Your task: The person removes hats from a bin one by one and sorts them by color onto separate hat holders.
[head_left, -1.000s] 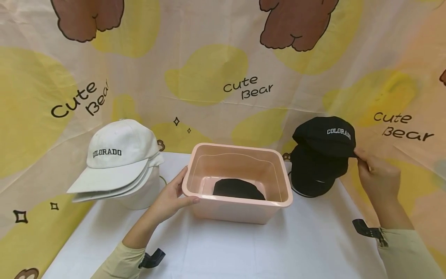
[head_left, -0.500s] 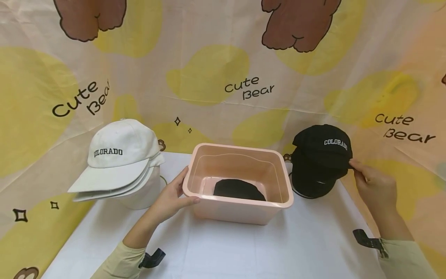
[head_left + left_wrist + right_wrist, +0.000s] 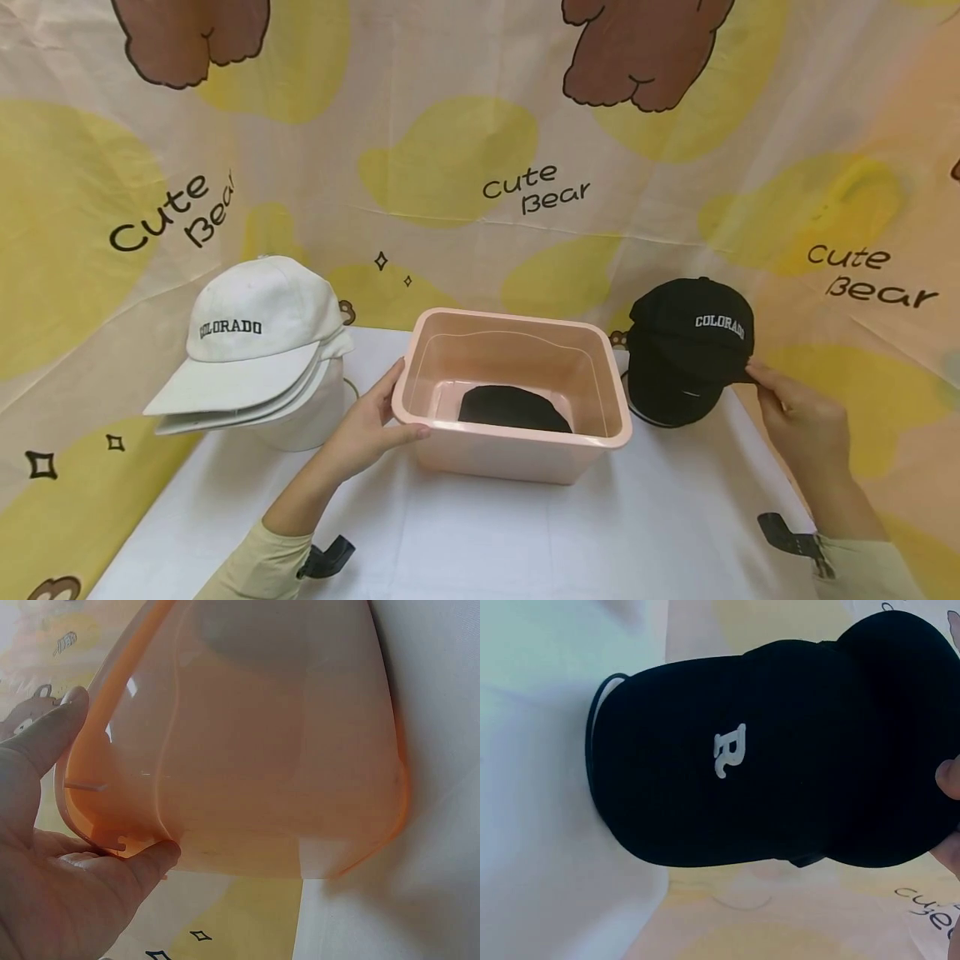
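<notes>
In the head view my right hand (image 3: 806, 421) pinches the brim of a black cap (image 3: 686, 321) with white COLORADO lettering. This cap sits over other black headwear (image 3: 675, 387), where the separate pieces are hard to tell apart. A white R shows on a black cap (image 3: 682, 780) in the right wrist view, with my thumb (image 3: 949, 777) on the brim at the right edge. My left hand (image 3: 366, 433) holds the left corner of a pink plastic bin (image 3: 495, 454), thumb and fingers spread about its rim. Inside the bin lies a black fabric item (image 3: 513, 408), partly hidden by the front wall.
Several white caps (image 3: 258, 317), the top one marked COLORADO, are stacked on a white stand (image 3: 300, 425) at the left. A white cloth (image 3: 487, 533) covers the table. Behind it hangs a printed Cute Bear curtain (image 3: 450, 158).
My right hand has come down, lowering the COLORADO cap until it sits further down over the black headwear beneath. The left hand and the bin have stayed in place.
</notes>
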A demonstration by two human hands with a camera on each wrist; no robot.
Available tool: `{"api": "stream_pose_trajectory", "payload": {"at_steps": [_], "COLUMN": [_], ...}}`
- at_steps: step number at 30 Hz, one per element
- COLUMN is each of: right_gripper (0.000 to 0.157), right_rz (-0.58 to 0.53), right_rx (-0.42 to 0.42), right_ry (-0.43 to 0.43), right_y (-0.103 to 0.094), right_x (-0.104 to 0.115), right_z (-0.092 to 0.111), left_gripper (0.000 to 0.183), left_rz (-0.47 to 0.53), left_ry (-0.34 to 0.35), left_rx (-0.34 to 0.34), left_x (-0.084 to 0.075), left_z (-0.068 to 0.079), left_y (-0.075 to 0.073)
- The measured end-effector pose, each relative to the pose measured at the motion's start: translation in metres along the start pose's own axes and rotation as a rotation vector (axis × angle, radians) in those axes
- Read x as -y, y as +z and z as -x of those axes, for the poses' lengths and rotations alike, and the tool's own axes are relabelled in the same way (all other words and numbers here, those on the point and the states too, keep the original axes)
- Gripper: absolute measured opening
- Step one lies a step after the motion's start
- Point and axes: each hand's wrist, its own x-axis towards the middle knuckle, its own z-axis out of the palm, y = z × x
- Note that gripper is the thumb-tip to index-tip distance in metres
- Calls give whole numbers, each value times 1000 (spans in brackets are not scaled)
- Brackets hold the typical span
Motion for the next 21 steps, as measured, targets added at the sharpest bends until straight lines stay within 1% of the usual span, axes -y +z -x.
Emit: {"api": "stream_pose_trajectory", "payload": {"at_steps": [8,14,15,19,21], "right_gripper": [18,21,24,48,50], "right_rz": [-39,-31,-26,-16,-17], "right_rx": [16,74,83,98,115], "right_ry": [11,5,-1,-22,-29], "right_y": [0,1,1,2,2], "right_x": [3,4,4,3,3], "right_z": [9,19,20,25,26], "left_gripper": [115,115,115,114,114], "left_rz": [-3,8,8,12,10], "left_ry": [-10,-11,-7,-3,-1], "left_rx": [1,3,4,4,5], "left_x": [-1,-2,-1,-1,-1], "left_z": [1,0,0,0,0], "left_y": [0,-1,-1,-1,-1]}}
